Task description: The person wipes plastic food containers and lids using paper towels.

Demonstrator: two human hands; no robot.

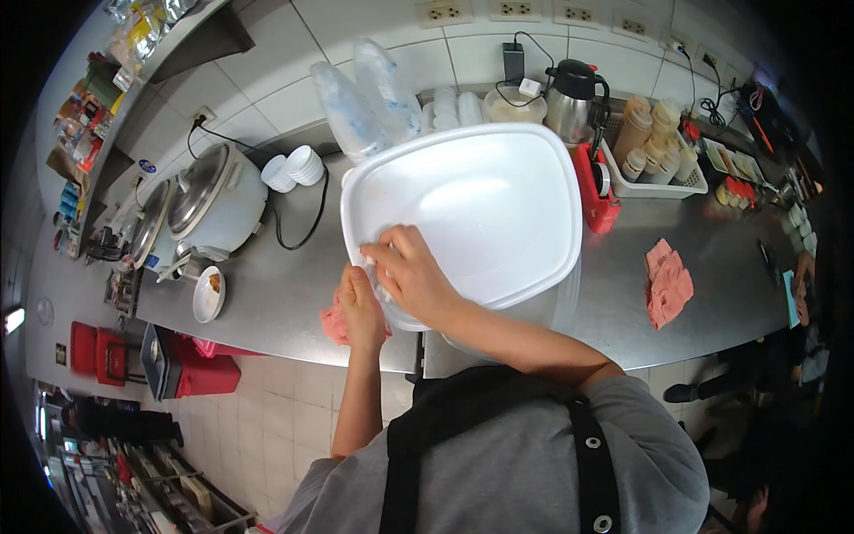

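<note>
- One white lid [480,209], rectangular with rounded corners, is the landmark; it sits over a clear tub [543,307] on the steel counter [285,294].
- The lid's long axis runs from the person's near left up toward the far right; its broad face points upward.
- The right hand [411,271] lies on the lid's near-left corner, fingers curled over the rim, gripping the lid.
- The left hand [360,307] is just beside that same corner, below the rim; whether it grips the lid cannot be told.
- Two pink cloths: one cloth [334,322] under the left hand, a second cloth [669,283] well to the right of the lid.
- One rice cooker [218,200] stands left of the lid, with a stack of small white bowls [294,167] between them.
- One steel jug [571,100] stands behind the lid's far right corner.
- One white basket [663,185] of bottles sits right of the jug.
- One red holder [594,191] touches the lid's right edge.
</note>
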